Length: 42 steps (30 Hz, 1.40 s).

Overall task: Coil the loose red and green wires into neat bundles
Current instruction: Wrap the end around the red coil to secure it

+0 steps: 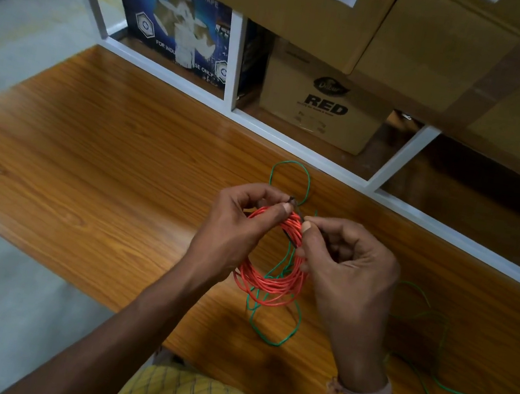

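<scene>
A red wire (pixel 272 284) is wound into a round coil of several loops, held upright above the wooden table (pixel 91 177). My left hand (pixel 236 227) pinches the coil's top left, thumb and fingers closed on the strands. My right hand (pixel 343 264) grips the coil's right side, its thumb and forefinger pinching something thin and dark at the top. A green wire (pixel 268 331) lies loose on the table beneath the coil. It loops behind my hands at the far side and trails off in slack curves to the right.
A white metal shelf frame (pixel 294 144) runs along the table's far edge. Cardboard boxes (pixel 327 105) and a dark blue tape carton (pixel 177 23) sit in it. Grey floor lies to the left. My yellow checked shirt is at the bottom.
</scene>
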Available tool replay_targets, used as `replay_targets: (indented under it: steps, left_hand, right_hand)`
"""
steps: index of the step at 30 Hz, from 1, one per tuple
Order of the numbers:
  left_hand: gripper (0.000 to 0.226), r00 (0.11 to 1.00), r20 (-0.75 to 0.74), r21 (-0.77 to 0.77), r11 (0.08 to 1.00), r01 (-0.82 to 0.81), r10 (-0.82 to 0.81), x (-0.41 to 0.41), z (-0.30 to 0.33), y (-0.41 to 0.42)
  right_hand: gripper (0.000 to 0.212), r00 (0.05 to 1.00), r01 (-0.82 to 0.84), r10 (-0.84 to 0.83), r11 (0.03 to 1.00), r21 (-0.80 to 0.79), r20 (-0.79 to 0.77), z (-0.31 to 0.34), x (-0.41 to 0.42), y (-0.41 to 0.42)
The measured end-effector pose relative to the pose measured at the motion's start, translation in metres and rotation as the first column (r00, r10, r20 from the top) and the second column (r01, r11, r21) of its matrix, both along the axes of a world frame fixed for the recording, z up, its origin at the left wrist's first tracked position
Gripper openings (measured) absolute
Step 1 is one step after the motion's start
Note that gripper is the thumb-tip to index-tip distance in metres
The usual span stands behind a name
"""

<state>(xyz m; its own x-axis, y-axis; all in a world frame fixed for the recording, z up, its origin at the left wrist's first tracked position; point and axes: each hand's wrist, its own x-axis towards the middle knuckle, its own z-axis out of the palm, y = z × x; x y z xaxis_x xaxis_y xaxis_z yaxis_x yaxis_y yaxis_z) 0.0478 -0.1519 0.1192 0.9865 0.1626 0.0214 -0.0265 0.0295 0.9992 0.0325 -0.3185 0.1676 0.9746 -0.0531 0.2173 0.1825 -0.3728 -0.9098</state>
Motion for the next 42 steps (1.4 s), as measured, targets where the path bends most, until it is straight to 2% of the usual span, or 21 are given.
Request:
replay_targets:
  steps: [4,9,16,30,33,39,42]
  left_hand:
    - [0.01,1.0,0.005,-0.014,1.0,-0.015,0.015,0.001,-0.001,-0.002]
    - [0.013,1.0,-0.001,-0.025,0.999,-0.025,0.025,0.003,-0.002,-0.006]
    - [0.011,1.0,0.012,0.013,1.0,-0.007,0.007,0.007,0.002,-0.003]
    - [0.009,0.998,0.04,0.11,0.993,0.046,-0.051,0.004,0.005,-0.005]
    - [0.01,0.996,0.034,0.149,0.986,0.074,-0.079,0.004,0.004,-0.006]
    - [0.014,0.998,0.013,0.073,0.996,0.056,-0.057,0.006,0.007,-0.002]
    - [0.013,0.996,0.04,0.141,0.987,0.075,-0.082,0.007,0.009,0.001]
  right_hand:
    - [0.017,1.0,0.014,-0.014,1.0,0.001,-0.003,-0.002,0.003,0.0]
    - [0.012,0.999,0.039,-0.037,0.997,0.061,-0.031,-0.002,0.007,-0.001]
    - [0.011,0.989,-0.021,0.046,0.984,0.178,-0.138,-0.002,0.01,-0.006]
    - [0.008,0.992,0.041,-0.017,0.981,0.192,-0.126,-0.002,0.008,-0.004]
    - [0.007,0.993,0.023,0.002,0.978,0.205,-0.122,-0.001,0.01,-0.006]
    - [0.016,0.982,-0.002,0.041,0.977,0.212,-0.182,-0.003,0.013,-0.014]
    - [0.015,0.979,-0.024,0.072,0.97,0.241,-0.193,-0.003,0.012,-0.015]
